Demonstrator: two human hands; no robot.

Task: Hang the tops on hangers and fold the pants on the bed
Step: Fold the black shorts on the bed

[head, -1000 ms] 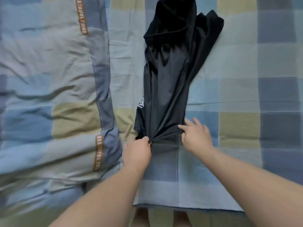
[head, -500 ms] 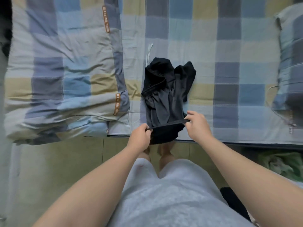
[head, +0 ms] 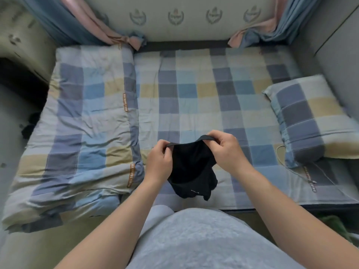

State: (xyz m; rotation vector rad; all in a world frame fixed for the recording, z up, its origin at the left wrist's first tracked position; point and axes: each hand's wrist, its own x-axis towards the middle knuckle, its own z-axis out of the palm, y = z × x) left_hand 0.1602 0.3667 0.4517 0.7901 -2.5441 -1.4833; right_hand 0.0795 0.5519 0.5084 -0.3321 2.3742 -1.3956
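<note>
a bed (head: 194, 98) with a checked blue, grey and yellow sheet fills the room from the patterned wall down to the person's knees. a folded duvet (head: 81, 133) lies on the left part of the bed and a pillow (head: 310, 121) on the right part. the black pants (head: 192, 169) are lifted above the near edge of the bed, in the middle. the left hand (head: 159, 164) and the right hand (head: 227, 150) each pinch the waistband, one grip at each end, both clenched on the cloth. the band runs from left to right between the two grips, and the body of the pants hangs straight down from it, bunched. both hands are equally near. i think the next move must lay the long axis away from the person, onto the free sheet between duvet and pillow.
</note>
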